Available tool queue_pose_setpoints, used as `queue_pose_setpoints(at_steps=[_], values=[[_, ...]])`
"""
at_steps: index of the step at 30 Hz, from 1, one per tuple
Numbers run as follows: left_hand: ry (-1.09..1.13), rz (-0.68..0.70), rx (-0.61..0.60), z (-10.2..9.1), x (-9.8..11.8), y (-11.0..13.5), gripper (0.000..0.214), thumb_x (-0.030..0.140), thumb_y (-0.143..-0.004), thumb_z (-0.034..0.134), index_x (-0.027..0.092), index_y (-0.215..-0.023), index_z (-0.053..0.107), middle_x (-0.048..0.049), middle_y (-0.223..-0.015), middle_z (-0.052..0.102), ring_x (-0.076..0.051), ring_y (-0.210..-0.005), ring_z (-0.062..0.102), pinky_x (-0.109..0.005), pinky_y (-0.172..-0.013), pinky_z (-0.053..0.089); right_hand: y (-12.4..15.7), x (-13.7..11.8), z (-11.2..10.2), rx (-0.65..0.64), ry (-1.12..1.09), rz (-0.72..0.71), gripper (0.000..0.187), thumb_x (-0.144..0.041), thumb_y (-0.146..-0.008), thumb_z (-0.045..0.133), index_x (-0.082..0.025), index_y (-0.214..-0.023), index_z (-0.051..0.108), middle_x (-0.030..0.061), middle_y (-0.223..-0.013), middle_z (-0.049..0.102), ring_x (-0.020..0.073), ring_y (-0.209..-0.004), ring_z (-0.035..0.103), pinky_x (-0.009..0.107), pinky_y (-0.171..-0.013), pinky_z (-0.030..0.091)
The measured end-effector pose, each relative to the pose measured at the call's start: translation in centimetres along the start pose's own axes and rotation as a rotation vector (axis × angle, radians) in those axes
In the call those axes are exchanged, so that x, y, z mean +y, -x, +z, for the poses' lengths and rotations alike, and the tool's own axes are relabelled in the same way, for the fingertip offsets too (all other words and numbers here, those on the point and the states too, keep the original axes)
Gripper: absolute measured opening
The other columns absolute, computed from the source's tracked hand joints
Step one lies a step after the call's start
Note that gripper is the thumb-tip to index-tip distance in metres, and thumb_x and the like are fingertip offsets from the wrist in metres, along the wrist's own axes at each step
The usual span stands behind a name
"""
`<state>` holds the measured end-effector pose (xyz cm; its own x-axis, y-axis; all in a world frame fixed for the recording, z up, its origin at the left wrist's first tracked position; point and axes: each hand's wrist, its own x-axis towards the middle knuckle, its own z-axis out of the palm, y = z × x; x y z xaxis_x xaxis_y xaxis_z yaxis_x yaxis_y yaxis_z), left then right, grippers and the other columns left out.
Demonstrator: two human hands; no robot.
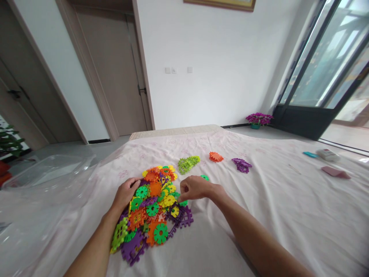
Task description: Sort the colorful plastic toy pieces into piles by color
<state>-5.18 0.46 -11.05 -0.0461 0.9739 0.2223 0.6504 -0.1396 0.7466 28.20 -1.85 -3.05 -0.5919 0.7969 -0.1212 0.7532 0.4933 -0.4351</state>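
Pale sheet (288, 200); plastic pieces (150, 209) between left hand (127, 191), spread, and right hand (196, 187), grip unclear.

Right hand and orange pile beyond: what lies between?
In the head view, a green piece, partly hidden by the right hand, then bare sheet before the orange pile.

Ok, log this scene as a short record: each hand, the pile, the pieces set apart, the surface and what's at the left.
Left hand: against the left side of the pile
Right hand: at its right edge, fingers curled; grip unclear
Pile contents: toothed plastic discs and squares, mixed colours
Set apart: lime pieces, orange piece, purple pieces
Surface: pale cloth
At left: clear plastic container
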Motion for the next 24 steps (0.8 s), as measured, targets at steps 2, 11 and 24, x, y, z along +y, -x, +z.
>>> queue_pose_setpoints(at_steps=[2, 11, 24], values=[[-0.001, -0.004, 0.001, 0.0, 0.1, 0.0, 0.044, 0.051, -0.084, 0.048, 0.021, -0.109, 0.07, -0.0034, -0.115, 0.071, -0.023, -0.109, 0.063, -0.031, -0.098, 0.044, 0.0, -1.1, 0.7, -0.046, 0.033, -0.009, 0.039, -0.059, -0.067, 0.073, -0.023, -0.081, 0.069, -0.0035, -0.069, 0.064, 0.0101, -0.058, 0.05, 0.021, -0.053, 0.028], [-0.007, 0.0, 0.01, 0.1, -0.2, -0.1, 0.044, 0.051, -0.083, 0.049, 0.023, -0.107, 0.071, -0.0024, -0.115, 0.072, -0.023, -0.108, 0.063, -0.03, -0.096, 0.045, -0.3, -1.4, 1.7, -0.097, -0.041, -0.048, 0.018, -0.036, -0.071, 0.071, -0.019, -0.076, 0.066, -0.0051, -0.063, 0.06, 0.0079, -0.055, 0.05, 0.02, -0.05, 0.029], [-0.003, 0.0, -0.002, 0.0, -0.1, 0.0, 0.045, 0.052, -0.084, 0.048, 0.022, -0.109, 0.07, -0.0033, -0.116, 0.071, -0.024, -0.111, 0.062, -0.031, -0.098, 0.044, -0.3, 7.5, -1.8, 0.468, -0.462, 0.252, 0.021, -0.026, -0.081, 0.056, -0.014, -0.096, 0.065, -0.0045, -0.056, 0.055, 0.0086, -0.048, 0.051, 0.017, -0.044, 0.036]])
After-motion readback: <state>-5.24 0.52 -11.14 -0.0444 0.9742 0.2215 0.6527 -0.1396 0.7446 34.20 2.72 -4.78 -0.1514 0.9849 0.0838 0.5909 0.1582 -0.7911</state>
